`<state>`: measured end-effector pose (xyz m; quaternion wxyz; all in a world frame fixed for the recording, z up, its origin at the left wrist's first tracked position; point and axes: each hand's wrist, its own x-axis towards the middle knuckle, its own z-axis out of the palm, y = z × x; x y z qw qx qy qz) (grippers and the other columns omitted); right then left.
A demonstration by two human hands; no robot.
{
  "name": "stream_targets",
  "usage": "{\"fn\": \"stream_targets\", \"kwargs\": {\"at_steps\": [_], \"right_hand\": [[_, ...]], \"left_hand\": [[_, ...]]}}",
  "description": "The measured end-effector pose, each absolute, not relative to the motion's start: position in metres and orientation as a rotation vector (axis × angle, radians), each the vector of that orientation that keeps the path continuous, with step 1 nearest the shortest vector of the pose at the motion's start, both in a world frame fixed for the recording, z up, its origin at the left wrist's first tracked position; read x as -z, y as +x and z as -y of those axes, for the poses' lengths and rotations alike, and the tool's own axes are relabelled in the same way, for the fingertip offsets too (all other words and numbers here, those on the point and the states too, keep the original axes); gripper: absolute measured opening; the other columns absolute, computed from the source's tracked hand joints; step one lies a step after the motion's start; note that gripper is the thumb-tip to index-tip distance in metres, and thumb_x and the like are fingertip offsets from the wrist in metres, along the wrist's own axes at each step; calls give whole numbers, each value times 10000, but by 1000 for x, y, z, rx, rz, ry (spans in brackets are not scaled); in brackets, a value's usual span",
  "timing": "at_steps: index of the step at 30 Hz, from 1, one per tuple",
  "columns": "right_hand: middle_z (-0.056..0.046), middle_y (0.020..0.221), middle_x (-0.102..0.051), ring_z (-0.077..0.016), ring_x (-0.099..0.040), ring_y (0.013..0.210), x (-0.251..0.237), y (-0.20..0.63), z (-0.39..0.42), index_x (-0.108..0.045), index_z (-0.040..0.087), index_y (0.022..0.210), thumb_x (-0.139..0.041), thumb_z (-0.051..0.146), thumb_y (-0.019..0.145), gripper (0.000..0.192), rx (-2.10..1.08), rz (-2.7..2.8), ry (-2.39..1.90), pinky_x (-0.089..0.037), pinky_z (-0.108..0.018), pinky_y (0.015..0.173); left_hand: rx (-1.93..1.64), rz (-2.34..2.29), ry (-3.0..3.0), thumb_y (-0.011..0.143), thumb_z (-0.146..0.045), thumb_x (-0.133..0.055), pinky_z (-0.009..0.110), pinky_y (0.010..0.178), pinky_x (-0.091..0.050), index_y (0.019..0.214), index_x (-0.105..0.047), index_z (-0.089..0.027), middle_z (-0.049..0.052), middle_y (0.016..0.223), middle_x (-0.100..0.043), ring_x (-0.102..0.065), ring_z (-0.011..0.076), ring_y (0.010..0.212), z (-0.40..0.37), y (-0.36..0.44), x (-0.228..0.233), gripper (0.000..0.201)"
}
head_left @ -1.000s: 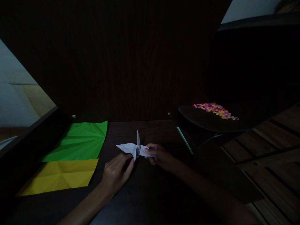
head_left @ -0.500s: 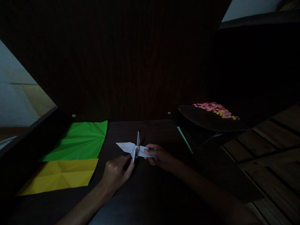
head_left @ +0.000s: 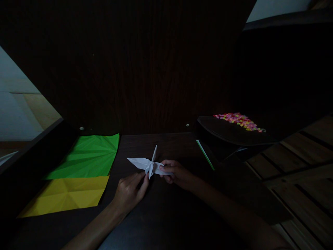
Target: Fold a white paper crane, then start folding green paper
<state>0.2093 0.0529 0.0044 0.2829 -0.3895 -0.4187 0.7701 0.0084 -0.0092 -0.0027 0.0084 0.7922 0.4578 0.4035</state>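
A white origami crane (head_left: 142, 163) is held between my two hands over the dark tabletop (head_left: 166, 146). Its wings spread left and right, and a narrow point stands up from its middle toward the far side. My right hand (head_left: 174, 172) pinches the right wing, thumb on top and fingers beneath. My left hand (head_left: 131, 187) is closed at the near side, thumb and forefinger pinching the narrow point that faces me. The left fingertips are partly hidden behind the paper.
A creased green sheet (head_left: 91, 156) overlaps a yellow sheet (head_left: 70, 194) at the left. On the right lies a thin green-and-white strip (head_left: 205, 154). Pink, red and yellow small pieces (head_left: 239, 121) lie on a dark rounded shelf (head_left: 221, 132). A dark panel (head_left: 145, 69) rises behind.
The crane has turned slightly in my hands: its far point leans more to the right and its left wing tip has shifted a little left. Both hands keep their grip.
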Motion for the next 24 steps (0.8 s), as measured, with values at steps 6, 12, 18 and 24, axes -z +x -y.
{"fn": "stream_targets", "kwargs": {"at_steps": [6, 12, 18, 24], "right_hand": [[12, 590, -620, -47, -416, 364, -4, 210, -52, -576, 148, 785, -742, 380, 672, 307, -2057, 1127, -1037, -243, -190, 364], [12, 586, -620, -45, -416, 362, -1, 211, -54, -586, 145, 761, -756, 359, 657, 292, -2072, 1092, -995, -253, -187, 358], [16, 583, -611, -42, -415, 363, -1, 210, -53, -583, 142, 762, -767, 376, 667, 312, -2087, 1079, -993, -262, -182, 356], [5, 623, -637, -44, -412, 365, 1, 208, -50, -577, 151, 779, -771, 384, 665, 324, -2065, 1029, -959, -286, -185, 341]], "left_hand": [[-1303, -1400, 2465, 893, -174, -546, 210, 535, -502, 898, -707, -139, 56, 674, -721, -666, 142, 530, 10, 9, 2, 165], [-1319, -1297, 2458, 904, -140, -528, 210, 582, -534, 959, -683, -135, 77, 759, -738, -695, 151, 605, 11, 10, 0, 165], [-1405, -1216, 2449, 917, -140, -521, 192, 532, -513, 950, -682, -121, 53, 710, -717, -668, 127, 553, 7, 7, -1, 166], [-1451, -1372, 2457, 911, -166, -558, 182, 469, -458, 883, -701, -119, 14, 604, -670, -611, 98, 458, 6, 8, -1, 152]]}}
